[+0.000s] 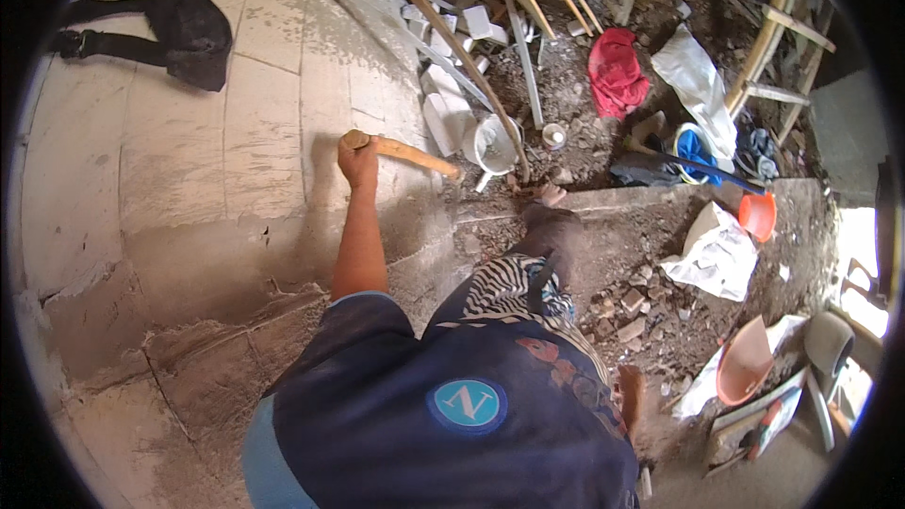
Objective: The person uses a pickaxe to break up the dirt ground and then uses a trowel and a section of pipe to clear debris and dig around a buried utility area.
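Observation:
My left hand [358, 166] is raised by the pale wall and closed around a wooden tool handle [415, 155]. The handle slants to the right, its thick end at my fist and its thin end over the rubble edge. I cannot make out a tool head. My right hand [631, 401] hangs low beside my right hip, partly covered by my clothing; its fingers do not show clearly. A white bucket [490, 143] stands just beyond the thin end of the handle.
A black bag [193, 38] lies against the wall at far left. Broken bricks [630, 316] and rubble cover the ground to my right, with a red cloth [617, 73], an orange pot [757, 215] and white sacks [712, 250]. A wooden ladder [764, 47] leans at far right.

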{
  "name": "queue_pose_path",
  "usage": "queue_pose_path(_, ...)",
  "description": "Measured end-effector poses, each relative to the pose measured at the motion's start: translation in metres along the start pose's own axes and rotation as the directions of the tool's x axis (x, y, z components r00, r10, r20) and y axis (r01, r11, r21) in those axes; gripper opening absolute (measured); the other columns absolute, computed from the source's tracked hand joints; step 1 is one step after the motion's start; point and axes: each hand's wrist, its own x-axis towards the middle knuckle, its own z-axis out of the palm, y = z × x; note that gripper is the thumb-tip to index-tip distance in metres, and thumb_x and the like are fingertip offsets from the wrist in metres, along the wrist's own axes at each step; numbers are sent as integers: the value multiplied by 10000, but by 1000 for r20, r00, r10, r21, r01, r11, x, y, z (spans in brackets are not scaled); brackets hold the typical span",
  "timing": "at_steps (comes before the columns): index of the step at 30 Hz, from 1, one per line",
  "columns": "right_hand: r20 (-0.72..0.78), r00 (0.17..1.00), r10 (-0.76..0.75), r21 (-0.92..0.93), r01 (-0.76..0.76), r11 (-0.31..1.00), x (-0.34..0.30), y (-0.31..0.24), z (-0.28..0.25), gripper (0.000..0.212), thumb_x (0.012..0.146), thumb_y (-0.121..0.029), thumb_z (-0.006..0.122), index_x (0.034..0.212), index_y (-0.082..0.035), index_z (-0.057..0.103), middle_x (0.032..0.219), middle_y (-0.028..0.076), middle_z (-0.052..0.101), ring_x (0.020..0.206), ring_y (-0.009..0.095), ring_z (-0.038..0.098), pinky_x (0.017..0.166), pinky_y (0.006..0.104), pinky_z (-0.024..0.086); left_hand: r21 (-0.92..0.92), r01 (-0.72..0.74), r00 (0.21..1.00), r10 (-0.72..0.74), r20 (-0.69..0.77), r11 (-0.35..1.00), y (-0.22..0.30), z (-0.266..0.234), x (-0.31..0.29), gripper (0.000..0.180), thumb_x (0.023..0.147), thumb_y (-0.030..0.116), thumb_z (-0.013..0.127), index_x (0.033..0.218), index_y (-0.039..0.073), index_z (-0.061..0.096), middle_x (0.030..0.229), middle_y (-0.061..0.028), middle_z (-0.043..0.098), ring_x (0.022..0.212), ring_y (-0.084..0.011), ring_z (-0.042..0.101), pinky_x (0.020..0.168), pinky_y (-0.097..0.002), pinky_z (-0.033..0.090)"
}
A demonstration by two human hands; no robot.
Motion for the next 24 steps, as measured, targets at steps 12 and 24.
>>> queue_pose_path(12, -43, 974, 222, 334, -196, 922, -21, -9, -3, 296, 848, -257, 634, 948, 21, 660, 662, 95, 612, 497, 190, 608, 488, 332, 509, 610, -386, 873, 61, 484, 692, -76, 5, 14, 501, 634, 283, 835, 975, -5, 609, 920, -209, 669, 890, -385, 645, 782, -442, 515)
queue_pose_path(24, -48, 919, 392, 433, -334, 837, -88, -47, -3, 226, 862, -187, 622, 925, 24, 670, 635, 73, 578, 467, 143, 545, 433, 303, 489, 749, -637, 762, 1, 648, 183, -39, 38, 38, 373, 766, 332, 695, 1049, 94, 648, 1109, -107, 636, 1119, -283, 536, 929, -490, 405)
